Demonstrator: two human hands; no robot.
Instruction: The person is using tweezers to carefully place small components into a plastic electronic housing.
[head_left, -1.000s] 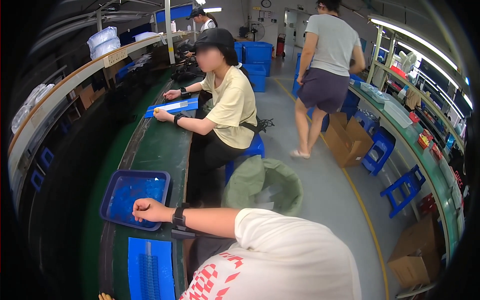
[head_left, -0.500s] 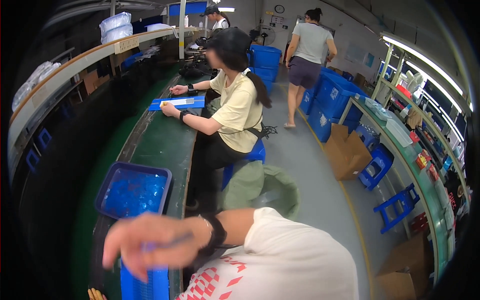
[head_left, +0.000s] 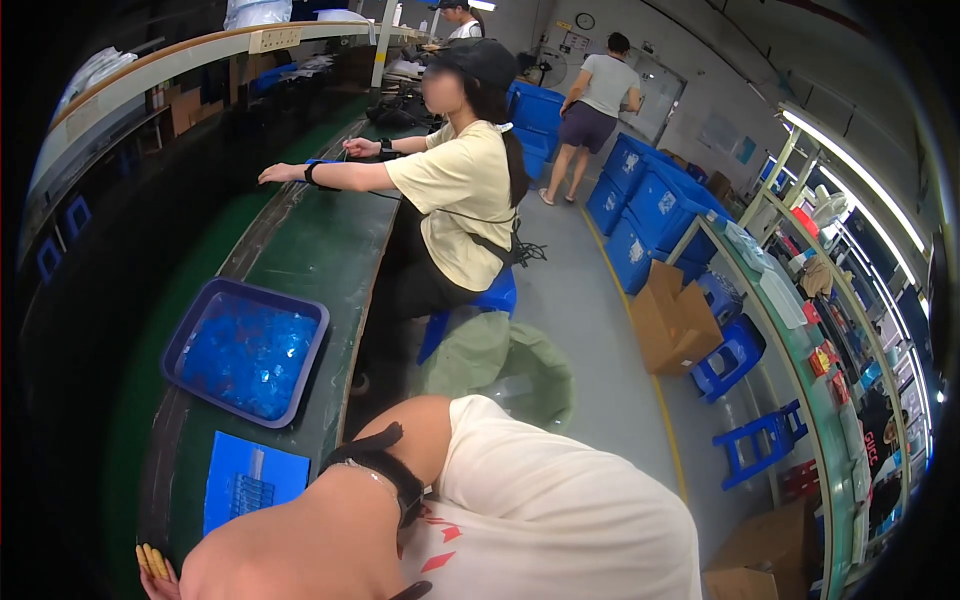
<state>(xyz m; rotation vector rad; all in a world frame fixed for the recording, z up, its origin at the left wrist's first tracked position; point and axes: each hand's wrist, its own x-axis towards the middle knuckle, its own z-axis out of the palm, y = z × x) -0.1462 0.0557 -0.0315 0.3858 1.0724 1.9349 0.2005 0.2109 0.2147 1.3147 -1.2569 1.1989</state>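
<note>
My right hand (head_left: 290,540) shows its bare back at the lower edge, with a black band on the wrist. Its fingers are hidden below the picture, so I cannot see what they hold. A dark thin tip (head_left: 412,592) pokes up beside the wrist. Just beyond this hand a blue board (head_left: 225,465) lies on the green bench, with a ribbed, translucent blue piece (head_left: 252,493) on it. Only part of my left hand (head_left: 155,572) shows at the lower left corner. Its fingers lie stretched side by side, with yellow covers on the tips.
A dark blue tray (head_left: 318,335) with many shiny blue pieces stands on the bench (head_left: 300,260). Beyond it a co-worker (head_left: 455,200) sits on a blue stool. A green-lined bin (head_left: 545,375) stands beside the bench. Blue crates (head_left: 670,195) and cartons (head_left: 675,325) line the aisle.
My right hand has come down toward the lower edge, and its fingers have left the picture. The view has shifted. The seated co-worker has stretched an arm out; the walking person is farther off.
</note>
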